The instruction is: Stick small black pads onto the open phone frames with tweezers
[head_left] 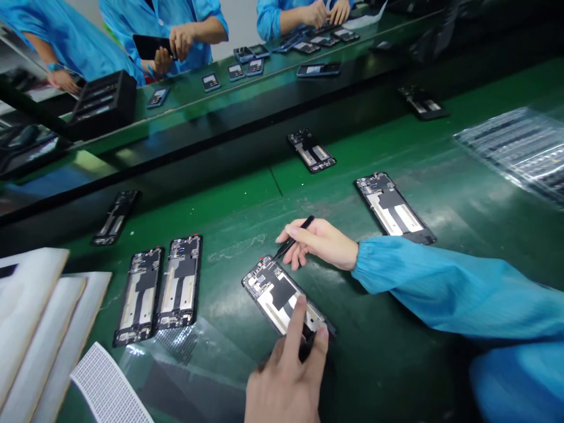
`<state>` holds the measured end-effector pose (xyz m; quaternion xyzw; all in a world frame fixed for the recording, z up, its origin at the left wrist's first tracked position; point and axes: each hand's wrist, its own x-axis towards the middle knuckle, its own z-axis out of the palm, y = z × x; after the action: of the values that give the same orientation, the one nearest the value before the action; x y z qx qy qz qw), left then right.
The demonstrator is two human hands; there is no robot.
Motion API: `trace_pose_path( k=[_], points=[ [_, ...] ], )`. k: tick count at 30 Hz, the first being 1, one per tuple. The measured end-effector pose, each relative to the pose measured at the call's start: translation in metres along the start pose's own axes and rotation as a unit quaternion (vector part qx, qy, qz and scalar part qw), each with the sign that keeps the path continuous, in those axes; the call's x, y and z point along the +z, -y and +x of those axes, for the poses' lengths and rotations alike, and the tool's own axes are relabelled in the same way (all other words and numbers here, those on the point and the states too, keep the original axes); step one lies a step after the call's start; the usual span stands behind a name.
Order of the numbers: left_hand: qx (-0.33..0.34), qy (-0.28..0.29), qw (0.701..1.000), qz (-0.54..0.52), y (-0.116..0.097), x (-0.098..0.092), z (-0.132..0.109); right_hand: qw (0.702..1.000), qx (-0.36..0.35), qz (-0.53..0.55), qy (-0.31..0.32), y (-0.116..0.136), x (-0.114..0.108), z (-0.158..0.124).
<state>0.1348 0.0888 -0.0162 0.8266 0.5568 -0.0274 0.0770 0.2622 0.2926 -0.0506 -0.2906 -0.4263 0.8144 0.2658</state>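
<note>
An opened phone (282, 294) lies tilted on the green table, its inner board and pale metal plates facing up. My left hand (286, 370) grips its near end, with the index finger pressed on the inner face and the thumb at the lower edge; the other fingers are partly hidden. Black tweezers (296, 236) are pinched in my right hand (324, 241), their tip at the phone's upper corner by the small board parts. Whether the tips hold anything is too small to tell.
Two opened phones (180, 282) lie side by side at left; others (394, 208) lie beyond. White foam sheets (39, 329), a label sheet (110, 388) and clear plastic trays (520, 147) lie around. Co-workers in blue sleeves (211, 23) handle phones behind a raised ledge (185, 100).
</note>
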Motion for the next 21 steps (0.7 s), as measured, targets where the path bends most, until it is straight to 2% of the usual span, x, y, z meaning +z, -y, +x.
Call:
trace_pose_path(
  k=[3, 7, 9, 15, 21],
  points=[
    [-0.004, 0.018, 1.000, -0.011, 0.002, -0.005, 0.001, 0.999, 0.027, 0.018, -0.015, 0.006, 0.000, 0.000],
    [0.000, 0.003, 1.000, 0.028, 0.003, 0.003, -0.003, 0.997, 0.070, 0.035, -0.019, 0.014, -0.002, 0.003],
    [0.017, 0.016, 0.999, 0.036, 0.005, 0.006, -0.003, 0.996, 0.083, 0.038, -0.015, 0.016, -0.002, 0.004],
    [0.078, 0.069, 0.993, 0.049, 0.015, -0.001, 0.009, 0.996, 0.080, 0.045, -0.009, 0.016, 0.000, 0.005],
    [0.099, 0.119, 0.988, 0.028, 0.014, -0.011, 0.026, 0.996, 0.079, 0.041, 0.002, 0.016, -0.003, 0.006]
  ],
)
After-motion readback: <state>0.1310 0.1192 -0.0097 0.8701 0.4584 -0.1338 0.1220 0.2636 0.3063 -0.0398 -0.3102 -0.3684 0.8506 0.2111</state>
